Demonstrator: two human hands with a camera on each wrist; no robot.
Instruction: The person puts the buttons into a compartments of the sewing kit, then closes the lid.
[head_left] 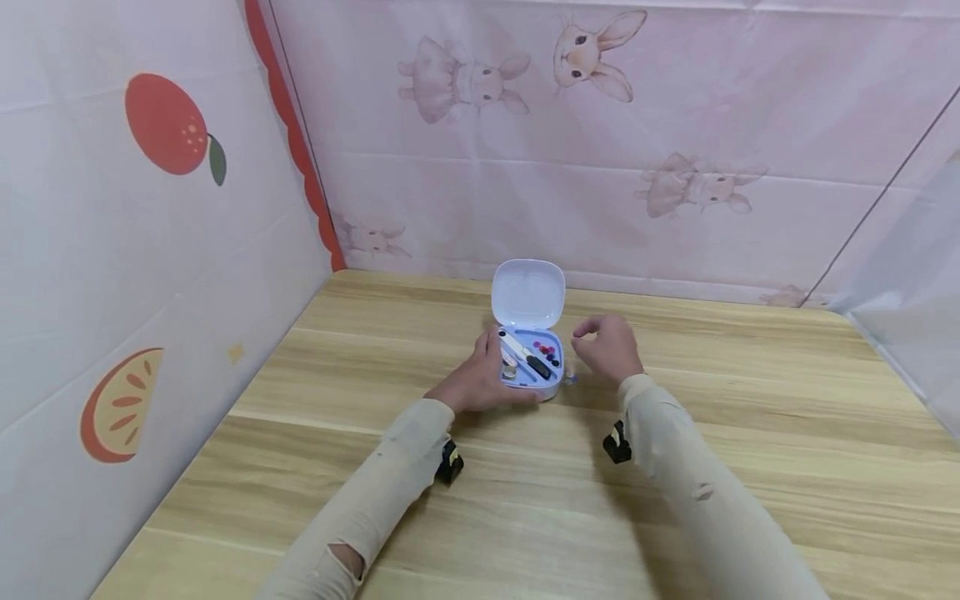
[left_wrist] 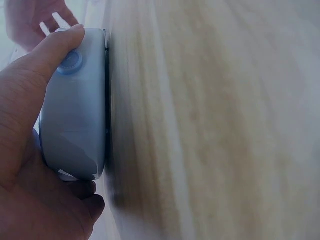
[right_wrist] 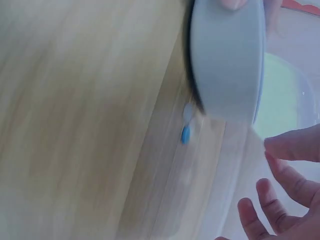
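My left hand grips a small light-blue sewing box on the table, its thumb along the front beside a round blue catch. The white lid stands open. Inside lie a black-and-white tool, probably small scissors, red and dark buttons and a round metallic piece. To the right of the box, my right hand pinches thumb and forefinger together. A thin pale sliver shows at those fingertips, too blurred to identify. Its other fingers are loosely bent.
On the table by the box's right side lie a small blue piece and a clear piece. The wooden table meets a pink rabbit-print backdrop behind and a white fruit-print one at left.
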